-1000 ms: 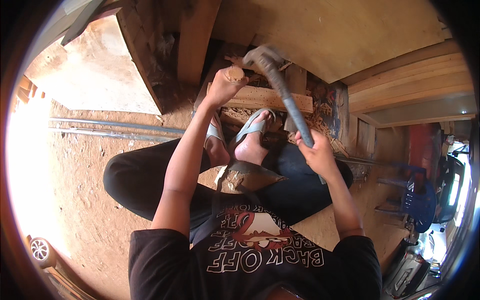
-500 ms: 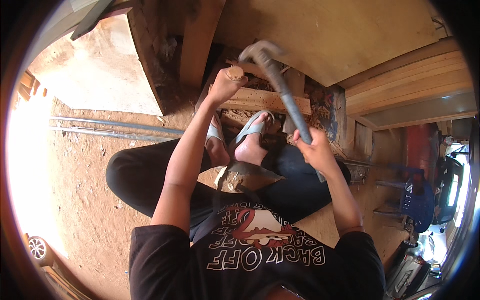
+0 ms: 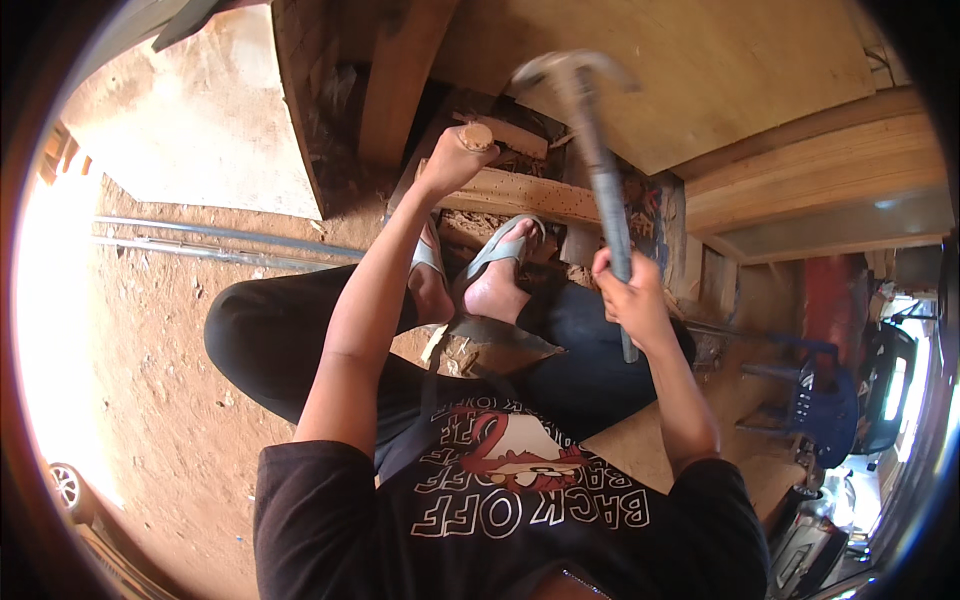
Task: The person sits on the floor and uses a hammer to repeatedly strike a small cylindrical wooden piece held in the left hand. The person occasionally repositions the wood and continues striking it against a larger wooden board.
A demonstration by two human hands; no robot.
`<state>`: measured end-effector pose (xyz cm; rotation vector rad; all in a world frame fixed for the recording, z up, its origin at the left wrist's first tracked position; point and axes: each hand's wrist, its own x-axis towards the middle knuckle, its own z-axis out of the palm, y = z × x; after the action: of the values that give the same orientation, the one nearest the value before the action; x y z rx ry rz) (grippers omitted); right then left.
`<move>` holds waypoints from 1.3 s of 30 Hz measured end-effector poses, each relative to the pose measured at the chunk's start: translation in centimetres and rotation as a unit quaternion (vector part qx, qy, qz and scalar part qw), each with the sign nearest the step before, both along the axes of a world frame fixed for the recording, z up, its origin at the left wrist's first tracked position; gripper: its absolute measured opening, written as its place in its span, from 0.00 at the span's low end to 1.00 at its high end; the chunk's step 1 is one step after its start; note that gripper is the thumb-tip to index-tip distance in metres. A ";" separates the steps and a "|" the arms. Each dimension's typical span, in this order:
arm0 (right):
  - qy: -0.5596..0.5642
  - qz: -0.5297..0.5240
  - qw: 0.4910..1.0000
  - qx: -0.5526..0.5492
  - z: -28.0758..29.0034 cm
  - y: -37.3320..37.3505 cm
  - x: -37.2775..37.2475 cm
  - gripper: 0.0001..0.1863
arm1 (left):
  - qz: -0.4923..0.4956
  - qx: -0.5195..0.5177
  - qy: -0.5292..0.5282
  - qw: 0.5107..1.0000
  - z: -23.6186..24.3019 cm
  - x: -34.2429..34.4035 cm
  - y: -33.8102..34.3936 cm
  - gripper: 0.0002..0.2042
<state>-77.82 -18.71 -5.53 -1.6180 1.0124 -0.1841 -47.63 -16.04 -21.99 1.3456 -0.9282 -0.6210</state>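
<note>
Grey claw hammer (image 3: 605, 185) up beside a round pale-wood handle (image 3: 476, 137)

The right hand (image 3: 637, 300) has its grip wrapped around the lower shaft of the hammer; the blurred head is apart from the wooden handle, up and to its right. The left hand (image 3: 452, 168) is a fist clasped around that handle — only its round end shows, the fingers hiding the rest. Near the fist lies a pale wooden beam dotted with small holes (image 3: 540, 195), just beyond the grey strapped sandals (image 3: 497, 245); left wrist and hammer shaft both block parts of the view there. A broad tan wooden panel (image 3: 690, 80) fills the space behind the hammer head. Thin silvery metal rods (image 3: 200, 251) lie on the brown dirt floor (image 3: 160, 370) — a blue plastic chair (image 3: 825, 405) is well apart, at right.
</note>
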 end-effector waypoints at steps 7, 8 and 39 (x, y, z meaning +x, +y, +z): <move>0.047 -0.024 0.996 -0.070 -2.6 0.9 0.9 0.02 | 0.029 0.011 -0.008 0.999 0.2 -0.3 0.1 0.08; 0.192 0.038 0.976 -0.100 -3.1 0.5 1.0 0.01 | 0.024 0.012 0.003 1.000 0.2 -0.5 0.1 0.08; 0.120 0.031 0.990 -0.073 -3.1 0.2 1.5 0.02 | 0.013 0.015 0.010 1.000 0.0 -0.2 0.2 0.09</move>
<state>-76.31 -18.51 -8.68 -1.8352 1.1512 -0.0220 -47.86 -15.88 -21.95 1.3739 -0.8868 -0.6304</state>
